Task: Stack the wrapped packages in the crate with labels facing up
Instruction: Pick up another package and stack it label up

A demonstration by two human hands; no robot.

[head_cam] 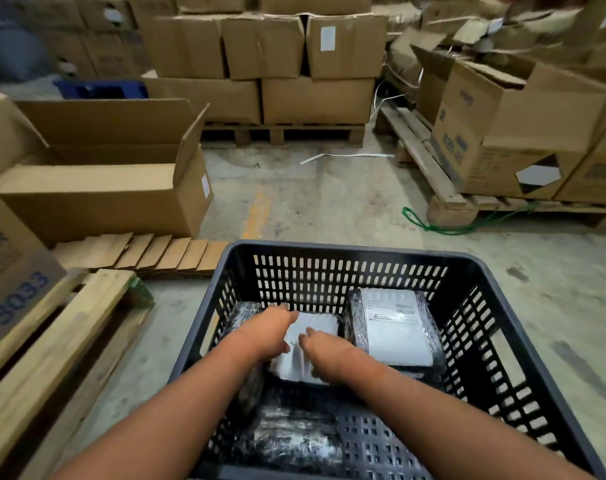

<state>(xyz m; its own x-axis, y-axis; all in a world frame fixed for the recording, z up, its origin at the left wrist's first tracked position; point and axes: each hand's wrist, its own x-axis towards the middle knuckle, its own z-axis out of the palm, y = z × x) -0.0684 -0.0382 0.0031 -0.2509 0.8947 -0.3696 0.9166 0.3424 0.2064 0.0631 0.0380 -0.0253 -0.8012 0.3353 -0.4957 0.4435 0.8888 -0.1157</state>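
A dark slotted plastic crate (350, 252) stands on the floor in front of me. Both my hands are inside it on a black wrapped package (317, 327) whose white label faces up. My left hand (268, 329) grips its left edge and my right hand (324, 349) rests on its near right part. To the right lies a second wrapped package (396, 329), label up. A third package (291, 438) lies near the front wall with no label showing. Another stands on edge against the left wall (244, 315), mostly hidden by my left arm.
An open cardboard box (100, 188) and flattened cardboard (149, 252) lie to the left. Wooden pallet beams (52, 344) run along the near left. Stacked cartons on pallets (294, 64) fill the back and right (502, 133). A green strap (433, 226) lies on the concrete floor.
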